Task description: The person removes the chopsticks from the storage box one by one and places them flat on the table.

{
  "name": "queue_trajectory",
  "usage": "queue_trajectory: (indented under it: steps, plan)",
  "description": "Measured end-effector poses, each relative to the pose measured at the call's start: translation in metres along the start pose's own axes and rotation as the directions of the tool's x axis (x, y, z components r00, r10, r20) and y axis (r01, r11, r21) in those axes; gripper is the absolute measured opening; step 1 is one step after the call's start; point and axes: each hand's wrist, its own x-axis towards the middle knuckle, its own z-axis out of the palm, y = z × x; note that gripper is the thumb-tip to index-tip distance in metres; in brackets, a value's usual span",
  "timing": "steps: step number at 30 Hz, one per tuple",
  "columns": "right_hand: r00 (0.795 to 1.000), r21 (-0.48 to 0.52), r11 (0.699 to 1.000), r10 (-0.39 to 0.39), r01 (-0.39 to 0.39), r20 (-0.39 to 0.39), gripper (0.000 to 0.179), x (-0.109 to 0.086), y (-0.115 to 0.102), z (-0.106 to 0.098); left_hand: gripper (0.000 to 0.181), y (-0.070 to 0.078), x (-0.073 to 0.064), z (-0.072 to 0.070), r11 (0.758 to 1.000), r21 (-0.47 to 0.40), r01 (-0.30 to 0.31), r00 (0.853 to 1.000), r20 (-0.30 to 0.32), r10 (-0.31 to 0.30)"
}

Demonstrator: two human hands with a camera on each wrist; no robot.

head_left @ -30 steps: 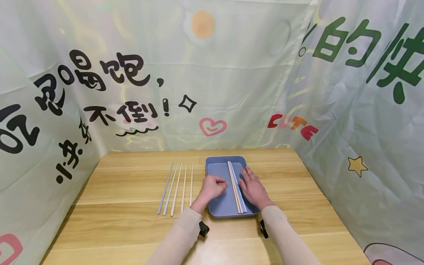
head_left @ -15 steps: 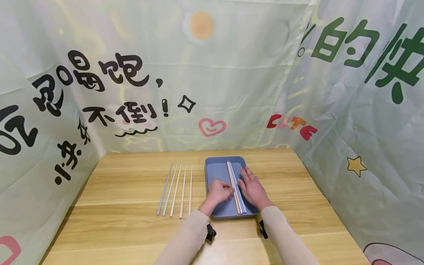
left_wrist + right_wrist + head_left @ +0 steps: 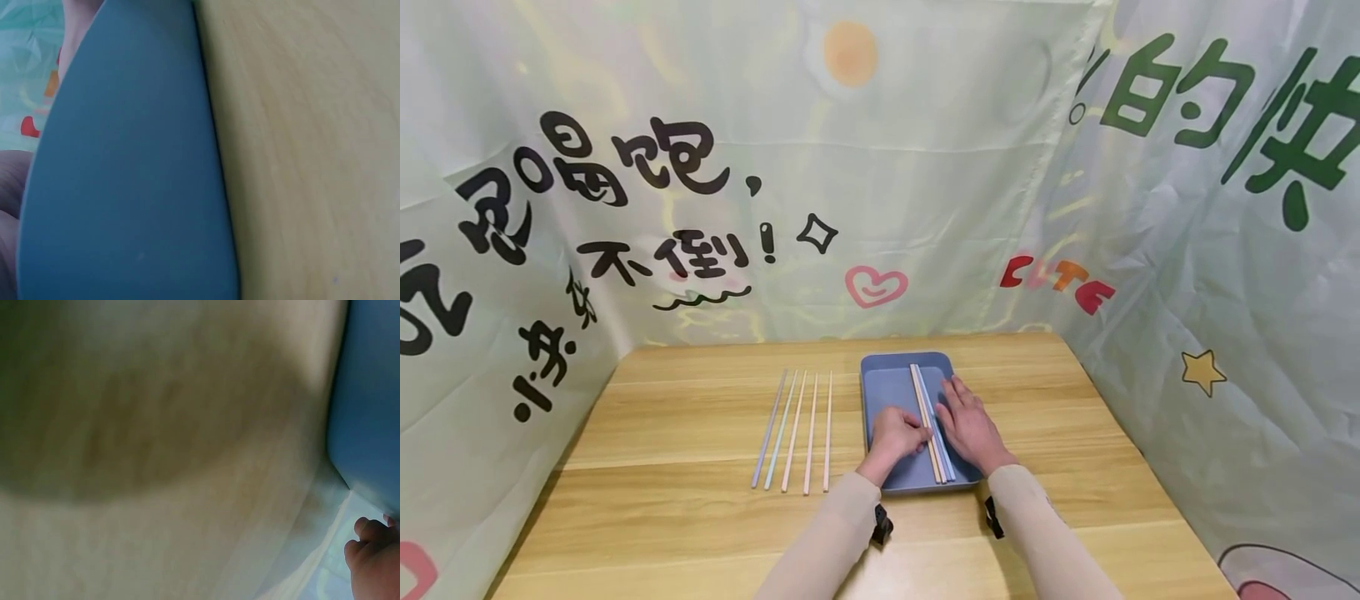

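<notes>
A blue rectangular tray (image 3: 883, 379) stands on the table with several pastel chopsticks (image 3: 916, 385) lying lengthwise in it, close together. My left hand (image 3: 898, 435) reaches over the tray's near left part, fingers curled and fingertips pinching at the left side of those chopsticks. The right hand (image 3: 972, 425) lies with its fingers straight along the tray's right rim, beside the bundle. In the left wrist view the tray's outer wall (image 3: 131, 156) hides most of the left hand. A bit of the right hand (image 3: 378, 556) shows beyond the tray's corner in the right wrist view.
Left of the tray, several more chopsticks (image 3: 797, 433) lie apart in a row on the wooden table (image 3: 685, 467). Printed cloth (image 3: 760, 183) encloses the table at the back and sides. A small black wrist camera (image 3: 882, 525) sits under the left sleeve.
My left hand has moved right across the tray, from its left half to the chopsticks inside. The right hand has stayed at the rim. The view has shifted slightly.
</notes>
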Motion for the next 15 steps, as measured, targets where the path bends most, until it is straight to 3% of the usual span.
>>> queue_trajectory:
  steps: [7, 15]
  plan:
    - [1.0, 0.019, 1.0, 0.011, -0.011, 0.002, 0.058, 0.002, 0.0007, 0.0011, 0.027, -0.003, 0.0038, 0.0066, 1.0, 0.019, 0.005, 0.999, -0.044, -0.004]
    - [0.999, 0.0, 1.0, 0.022, -0.022, 0.026, 0.059, 0.0023, 0.0043, 0.0043, 0.031, -0.003, 0.0015, 0.0088, 0.999, 0.04, 0.001, 0.998, -0.062, 0.002]
